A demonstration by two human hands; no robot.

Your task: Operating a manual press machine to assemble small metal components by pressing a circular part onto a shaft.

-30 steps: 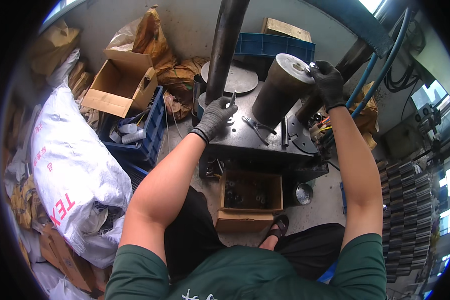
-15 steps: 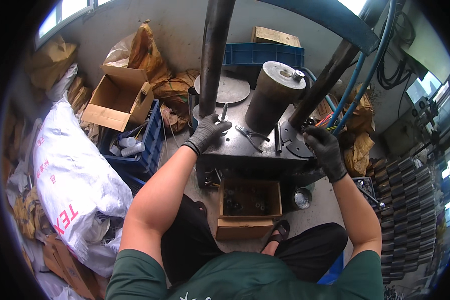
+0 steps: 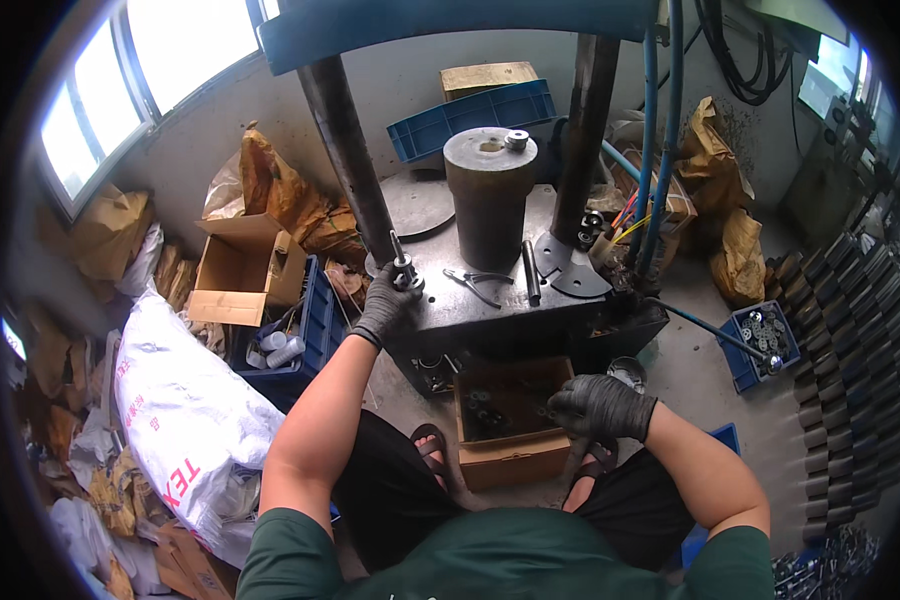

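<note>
My left hand (image 3: 388, 308), in a dark grey glove, is at the left front corner of the steel press table (image 3: 450, 318). Its fingers close round a small round metal part with an upright pin (image 3: 400, 262). My right hand (image 3: 610, 406), gloved the same way, hangs over the right side of an open cardboard box (image 3: 515, 455) on the floor. Its fingers are bunched together, and what they hold, if anything, I cannot make out. Dark small round parts (image 3: 490, 412) lie inside the box. Pliers (image 3: 473, 285) with spread handles rest on the table beside a dark metal tube (image 3: 531, 273).
A thick steel cylinder (image 3: 490, 200) stands mid-table between two press columns, a small metal ring part (image 3: 516, 140) on top. To the right are a slotted plate (image 3: 570, 268), blue hoses (image 3: 660, 150) and a blue bin of metal discs (image 3: 765, 340). A white sack (image 3: 190, 400) lies left.
My right hand has come down from the table's right side to the cardboard box. My left hand stays at the table's left corner with the pinned part. The view has turned.
</note>
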